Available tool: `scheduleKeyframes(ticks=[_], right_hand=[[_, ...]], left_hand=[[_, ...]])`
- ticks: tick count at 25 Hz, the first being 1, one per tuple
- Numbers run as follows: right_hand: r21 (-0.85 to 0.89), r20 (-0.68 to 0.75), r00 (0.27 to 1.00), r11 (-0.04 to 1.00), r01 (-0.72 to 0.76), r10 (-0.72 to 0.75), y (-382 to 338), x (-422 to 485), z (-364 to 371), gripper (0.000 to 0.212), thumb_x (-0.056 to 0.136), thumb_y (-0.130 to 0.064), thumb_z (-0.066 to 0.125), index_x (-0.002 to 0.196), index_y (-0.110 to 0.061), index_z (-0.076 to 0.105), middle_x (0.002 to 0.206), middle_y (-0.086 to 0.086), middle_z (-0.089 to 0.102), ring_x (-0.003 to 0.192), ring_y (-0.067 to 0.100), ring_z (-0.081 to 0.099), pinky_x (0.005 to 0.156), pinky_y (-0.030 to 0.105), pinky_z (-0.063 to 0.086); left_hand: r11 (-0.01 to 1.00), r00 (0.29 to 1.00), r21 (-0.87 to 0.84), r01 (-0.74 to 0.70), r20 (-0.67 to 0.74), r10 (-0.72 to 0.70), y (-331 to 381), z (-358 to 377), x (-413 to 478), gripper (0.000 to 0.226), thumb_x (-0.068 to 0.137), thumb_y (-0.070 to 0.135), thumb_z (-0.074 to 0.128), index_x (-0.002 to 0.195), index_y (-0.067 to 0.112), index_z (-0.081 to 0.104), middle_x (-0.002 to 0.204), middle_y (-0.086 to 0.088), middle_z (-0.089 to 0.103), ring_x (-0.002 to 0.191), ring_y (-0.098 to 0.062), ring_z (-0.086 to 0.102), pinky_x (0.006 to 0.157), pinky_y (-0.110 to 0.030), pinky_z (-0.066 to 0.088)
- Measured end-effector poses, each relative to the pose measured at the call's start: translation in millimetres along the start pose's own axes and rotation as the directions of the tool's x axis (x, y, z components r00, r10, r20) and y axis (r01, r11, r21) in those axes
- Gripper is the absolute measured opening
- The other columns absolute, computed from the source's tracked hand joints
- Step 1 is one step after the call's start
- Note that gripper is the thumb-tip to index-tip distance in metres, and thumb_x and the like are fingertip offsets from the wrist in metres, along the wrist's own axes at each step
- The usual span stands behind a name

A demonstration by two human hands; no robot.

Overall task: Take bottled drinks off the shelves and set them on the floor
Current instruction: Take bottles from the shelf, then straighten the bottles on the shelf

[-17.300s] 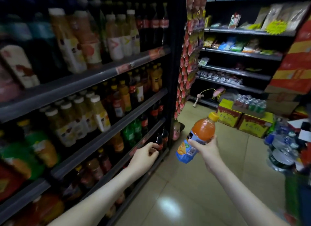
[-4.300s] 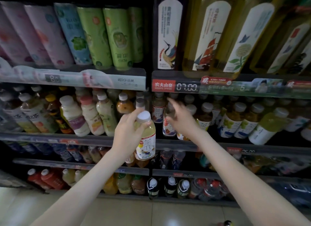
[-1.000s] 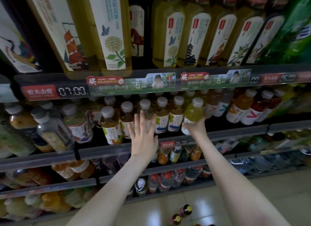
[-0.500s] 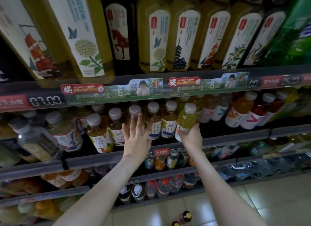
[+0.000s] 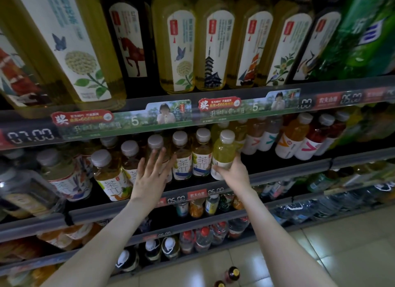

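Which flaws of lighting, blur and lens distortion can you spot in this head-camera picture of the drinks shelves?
Head view: dim, lower shelves in shadow; glare on the floor tiles; wide lens bows the price rail and fans the tall bottles; left-edge bottles smear, the yellow bottle in the right hand is sharper.

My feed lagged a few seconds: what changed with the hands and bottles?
Four seconds ago the left hand held a pale white-capped bottle; now it holds nothing, fingers spread before the tea bottles. The right hand, then reaching open, now grips a yellow-green bottle at the shelf front. Over the last second, both poses are unchanged.
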State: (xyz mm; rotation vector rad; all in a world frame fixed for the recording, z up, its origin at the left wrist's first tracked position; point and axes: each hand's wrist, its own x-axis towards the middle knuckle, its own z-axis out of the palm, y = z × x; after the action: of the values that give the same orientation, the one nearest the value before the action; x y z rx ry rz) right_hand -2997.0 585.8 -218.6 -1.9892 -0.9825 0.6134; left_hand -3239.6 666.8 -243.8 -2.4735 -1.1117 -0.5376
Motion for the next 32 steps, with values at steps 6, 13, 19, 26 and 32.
scheduleKeyframes(ticks=[6, 13, 19, 26, 32], right_hand=[[0.11, -0.004, 1.0, 0.994, 0.017, -0.016, 4, -2, 10, 0.076, 0.085, -0.02, 0.071, 0.145, -0.015, 0.024, 0.141, 0.006, 0.048, 0.129, 0.025, 0.046, 0.102, 0.031, 0.036], [0.025, -0.172, 0.984, 0.999, 0.04, -0.035, 0, -42, 28, 0.083, 0.085, -0.005, 0.066, 0.148, -0.023, 0.016, 0.149, 0.006, 0.034, 0.137, 0.024, 0.036, 0.112, 0.044, 0.034], [-0.296, -0.12, 0.987, 0.953, 0.066, -0.106, -1, -116, -11, 0.069, 0.097, -0.025, 0.053, 0.152, -0.023, 0.012, 0.159, 0.004, 0.015, 0.142, 0.024, 0.025, 0.105, 0.038, 0.038], [-0.407, -0.227, 0.951, 0.908, 0.103, -0.21, 11, -172, -107, 0.072, 0.096, -0.032, 0.053, 0.153, -0.032, 0.008, 0.16, 0.002, 0.013, 0.143, 0.022, 0.024, 0.104, 0.04, 0.041], [-0.367, -0.308, 0.923, 0.924, 0.107, -0.229, 66, -182, -219, 0.07, 0.097, -0.033, 0.052, 0.153, -0.033, 0.01, 0.158, -0.001, 0.016, 0.14, 0.021, 0.028, 0.099, 0.039, 0.045]], left_hand=[[0.993, 0.998, 0.104, 0.054, 0.022, -0.057, -7, -17, -17, 0.114, 0.052, -0.007, 0.079, 0.148, 0.019, 0.022, 0.152, -0.02, 0.017, 0.142, -0.04, 0.007, 0.112, -0.058, 0.002], [0.975, 0.967, 0.071, 0.209, 0.133, -0.217, -24, -42, -38, 0.113, 0.05, -0.005, 0.081, 0.145, 0.019, 0.023, 0.152, -0.019, 0.015, 0.138, -0.041, 0.015, 0.109, -0.059, 0.001], [0.981, 0.97, -0.155, 0.12, 0.231, -0.082, 54, -75, -24, 0.086, 0.081, 0.032, 0.069, 0.151, 0.02, 0.02, 0.156, -0.021, 0.009, 0.143, -0.039, 0.007, 0.11, -0.062, 0.005], [0.935, 0.965, -0.353, 0.035, 0.256, 0.061, 164, -135, -7, 0.072, 0.098, 0.043, 0.037, 0.151, 0.024, -0.009, 0.158, -0.016, -0.011, 0.146, -0.03, -0.009, 0.113, -0.056, -0.005], [0.854, 0.981, -0.519, 0.036, 0.18, 0.067, 286, -167, 19, 0.069, 0.098, 0.039, 0.038, 0.152, 0.018, 0.001, 0.159, -0.013, 0.0, 0.146, -0.028, 0.003, 0.116, -0.047, 0.002]])
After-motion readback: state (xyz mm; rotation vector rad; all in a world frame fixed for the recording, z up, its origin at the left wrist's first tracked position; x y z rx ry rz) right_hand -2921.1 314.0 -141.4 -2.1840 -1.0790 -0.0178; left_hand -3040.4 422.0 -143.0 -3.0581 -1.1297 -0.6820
